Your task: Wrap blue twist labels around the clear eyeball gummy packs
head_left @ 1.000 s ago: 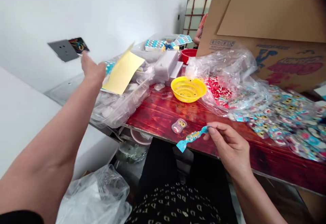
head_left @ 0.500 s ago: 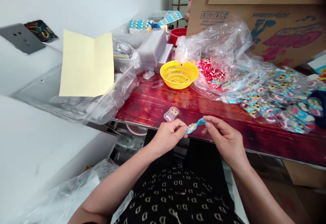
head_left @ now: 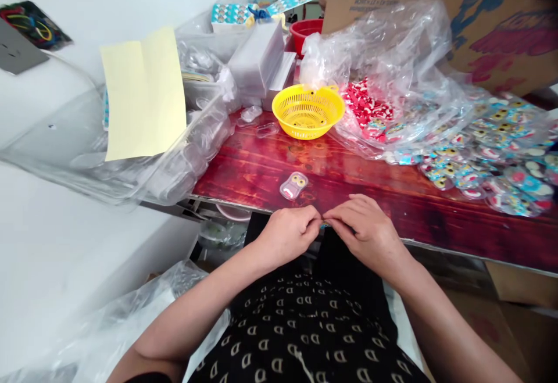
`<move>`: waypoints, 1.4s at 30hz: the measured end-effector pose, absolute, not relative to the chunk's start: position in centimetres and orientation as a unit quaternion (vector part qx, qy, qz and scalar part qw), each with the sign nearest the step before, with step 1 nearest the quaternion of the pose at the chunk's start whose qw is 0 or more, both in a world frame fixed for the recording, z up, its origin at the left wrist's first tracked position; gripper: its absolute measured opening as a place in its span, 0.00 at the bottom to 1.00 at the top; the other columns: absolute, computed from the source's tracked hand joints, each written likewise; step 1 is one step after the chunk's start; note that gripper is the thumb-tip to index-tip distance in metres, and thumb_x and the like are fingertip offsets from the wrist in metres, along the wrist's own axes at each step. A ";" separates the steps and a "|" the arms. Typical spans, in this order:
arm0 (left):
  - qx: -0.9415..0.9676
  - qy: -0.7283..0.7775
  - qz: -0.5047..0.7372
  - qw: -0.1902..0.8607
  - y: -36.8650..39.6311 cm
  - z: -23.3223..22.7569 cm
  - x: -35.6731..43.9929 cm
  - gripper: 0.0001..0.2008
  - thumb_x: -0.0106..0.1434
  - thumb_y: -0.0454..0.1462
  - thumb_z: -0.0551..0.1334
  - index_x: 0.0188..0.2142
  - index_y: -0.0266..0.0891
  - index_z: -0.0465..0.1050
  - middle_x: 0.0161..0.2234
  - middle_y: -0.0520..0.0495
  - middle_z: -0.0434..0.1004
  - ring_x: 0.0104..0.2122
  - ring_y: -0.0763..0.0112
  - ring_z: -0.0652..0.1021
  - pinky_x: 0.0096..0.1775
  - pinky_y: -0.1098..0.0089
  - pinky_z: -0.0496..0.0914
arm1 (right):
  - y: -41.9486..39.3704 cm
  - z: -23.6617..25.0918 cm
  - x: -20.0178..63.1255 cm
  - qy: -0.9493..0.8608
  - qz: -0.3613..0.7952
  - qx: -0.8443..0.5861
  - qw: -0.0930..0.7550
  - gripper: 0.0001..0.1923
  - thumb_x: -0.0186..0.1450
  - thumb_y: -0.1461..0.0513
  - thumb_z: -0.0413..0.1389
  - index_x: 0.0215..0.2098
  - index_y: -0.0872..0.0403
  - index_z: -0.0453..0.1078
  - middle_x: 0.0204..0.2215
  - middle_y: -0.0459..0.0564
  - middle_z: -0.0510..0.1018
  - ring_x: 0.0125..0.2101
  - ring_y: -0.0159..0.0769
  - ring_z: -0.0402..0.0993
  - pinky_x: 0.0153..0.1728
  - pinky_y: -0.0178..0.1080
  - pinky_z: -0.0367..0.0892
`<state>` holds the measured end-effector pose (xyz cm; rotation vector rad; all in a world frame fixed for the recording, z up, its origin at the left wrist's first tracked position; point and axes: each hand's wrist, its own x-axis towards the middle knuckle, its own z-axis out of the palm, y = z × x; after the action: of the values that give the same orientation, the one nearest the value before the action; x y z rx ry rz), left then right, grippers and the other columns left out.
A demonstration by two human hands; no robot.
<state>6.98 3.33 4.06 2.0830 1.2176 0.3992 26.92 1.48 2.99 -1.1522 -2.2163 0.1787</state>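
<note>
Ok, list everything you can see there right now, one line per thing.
basket: one, yellow, on table behind hands
small packet: one, clear with cartoon eyes, before basket
table: one, red wood
paper sheet: one, pale yellow, on clear bags left
packet pile: many, multicoloured, right
plastic bag: one, clear, behind basket
cardboard box: one, brown, rear right
bowl: one, red, rear
left hand: pinching at table edge
right hand: fingertips meeting left's

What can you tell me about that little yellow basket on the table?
The round yellow plastic basket has a slotted lattice wall and a thicker rolled rim. It sits upright on the dark red wood-grain table, well beyond the hands, and looks nearly empty, with only a small dark speck at the far rim. Crumpled clear plastic bags press against its right side.
</note>
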 end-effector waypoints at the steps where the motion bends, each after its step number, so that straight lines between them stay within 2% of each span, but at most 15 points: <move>1: 0.797 0.469 0.151 0.350 3.3 4.2 6.9 0.11 0.69 0.36 0.56 0.37 0.39 0.78 0.33 0.48 0.82 0.30 0.68 0.79 0.36 0.68 0.67 | 1.5 2.8 26.9 -0.843 0.070 -0.435 0.310 0.08 0.72 0.65 0.56 0.36 0.53 0.75 0.31 0.48 0.83 0.32 0.37 0.76 0.50 0.47 0.67; 4: 0.768 0.472 0.157 0.404 3.3 4.8 6.5 0.16 0.71 0.40 0.55 0.49 0.39 0.79 0.37 0.46 0.85 0.34 0.66 0.81 0.40 0.66 0.70 | 1.9 2.6 27.1 -0.838 0.051 -0.444 0.313 0.09 0.73 0.65 0.55 0.36 0.53 0.76 0.30 0.49 0.82 0.31 0.37 0.75 0.42 0.43 0.67; 7: 0.721 0.475 0.173 0.474 3.6 5.4 6.1 0.26 0.72 0.46 0.54 0.66 0.40 0.67 0.33 0.48 0.85 0.35 0.64 0.82 0.42 0.66 0.72 | 2.4 2.7 27.6 -0.815 0.022 -0.468 0.339 0.08 0.72 0.64 0.55 0.37 0.54 0.76 0.30 0.51 0.82 0.32 0.38 0.76 0.41 0.43 0.68; 9: 0.702 0.498 0.198 0.469 4.4 5.4 5.7 0.30 0.72 0.48 0.55 0.70 0.39 0.60 0.31 0.49 0.84 0.33 0.64 0.82 0.41 0.66 0.72 | 2.7 2.9 28.1 -0.793 0.016 -0.490 0.361 0.08 0.71 0.64 0.56 0.36 0.54 0.76 0.30 0.51 0.82 0.32 0.38 0.77 0.40 0.42 0.69; 10: 0.704 0.519 0.216 0.435 5.0 5.3 5.5 0.29 0.73 0.48 0.55 0.69 0.40 0.61 0.33 0.48 0.84 0.34 0.63 0.82 0.42 0.66 0.72 | 2.9 3.0 28.3 -0.775 0.023 -0.507 0.377 0.08 0.71 0.64 0.56 0.36 0.53 0.77 0.31 0.50 0.83 0.32 0.38 0.77 0.39 0.42 0.69; 12: 0.730 0.561 0.228 0.318 6.6 4.7 5.1 0.23 0.73 0.46 0.55 0.62 0.40 0.71 0.40 0.44 0.84 0.40 0.61 0.82 0.46 0.64 0.71 | 3.1 3.0 28.9 -0.721 0.061 -0.549 0.419 0.07 0.70 0.62 0.57 0.36 0.52 0.77 0.32 0.49 0.83 0.32 0.38 0.78 0.37 0.40 0.69; 13: 0.750 0.575 0.214 0.247 7.5 4.3 5.0 0.20 0.73 0.44 0.55 0.57 0.39 0.76 0.44 0.41 0.83 0.45 0.58 0.80 0.50 0.62 0.70 | 3.2 3.0 29.2 -0.686 0.089 -0.570 0.443 0.06 0.70 0.61 0.58 0.37 0.52 0.78 0.32 0.49 0.83 0.33 0.37 0.78 0.37 0.40 0.70; 15: 0.776 0.596 0.148 0.142 9.2 3.4 4.9 0.18 0.73 0.43 0.56 0.50 0.35 0.80 0.47 0.36 0.81 0.50 0.53 0.77 0.53 0.58 0.68 | 3.4 2.6 29.5 -0.612 0.152 -0.605 0.487 0.06 0.68 0.59 0.60 0.37 0.51 0.78 0.33 0.48 0.83 0.33 0.36 0.78 0.38 0.39 0.70; 19: 0.785 0.613 0.031 0.085 10.9 1.7 5.4 0.19 0.71 0.45 0.59 0.49 0.33 0.79 0.47 0.34 0.77 0.49 0.50 0.75 0.54 0.56 0.66 | 3.8 1.7 29.3 -0.522 0.260 -0.622 0.523 0.07 0.65 0.55 0.63 0.37 0.50 0.79 0.34 0.46 0.83 0.33 0.35 0.77 0.39 0.39 0.70; 30: 0.754 0.650 0.017 0.090 9.7 0.4 6.8 0.15 0.71 0.44 0.57 0.48 0.36 0.73 0.52 0.36 0.73 0.53 0.49 0.71 0.52 0.54 0.64 | 5.2 0.3 28.5 -0.436 0.387 -0.546 0.602 0.07 0.61 0.56 0.67 0.35 0.50 0.80 0.28 0.44 0.80 0.27 0.30 0.72 0.30 0.34 0.68; 35: 0.748 0.652 0.034 0.122 9.2 0.8 7.3 0.10 0.70 0.41 0.58 0.46 0.38 0.70 0.48 0.37 0.78 0.51 0.50 0.74 0.52 0.54 0.64 | 5.6 0.1 27.8 -0.391 0.431 -0.528 0.618 0.07 0.59 0.57 0.68 0.33 0.50 0.79 0.27 0.43 0.80 0.26 0.29 0.74 0.29 0.33 0.69; 39: 0.744 0.636 0.081 0.188 9.3 0.9 7.2 0.11 0.67 0.38 0.60 0.47 0.37 0.70 0.46 0.35 0.80 0.49 0.48 0.77 0.52 0.51 0.66 | 5.7 0.3 27.4 -0.366 0.450 -0.521 0.626 0.09 0.56 0.56 0.69 0.32 0.50 0.78 0.29 0.44 0.81 0.26 0.30 0.74 0.30 0.35 0.70; 42: 0.703 0.622 0.166 0.304 9.3 0.7 6.9 0.16 0.63 0.35 0.64 0.51 0.37 0.71 0.47 0.36 0.80 0.48 0.52 0.78 0.51 0.55 0.69 | 5.7 0.8 27.3 -0.365 0.447 -0.517 0.632 0.12 0.54 0.55 0.70 0.31 0.51 0.77 0.26 0.43 0.79 0.25 0.31 0.72 0.30 0.36 0.70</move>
<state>6.89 9.30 0.72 1.8608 1.6464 0.4395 27.35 5.66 0.77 -1.1835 -0.8350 1.0229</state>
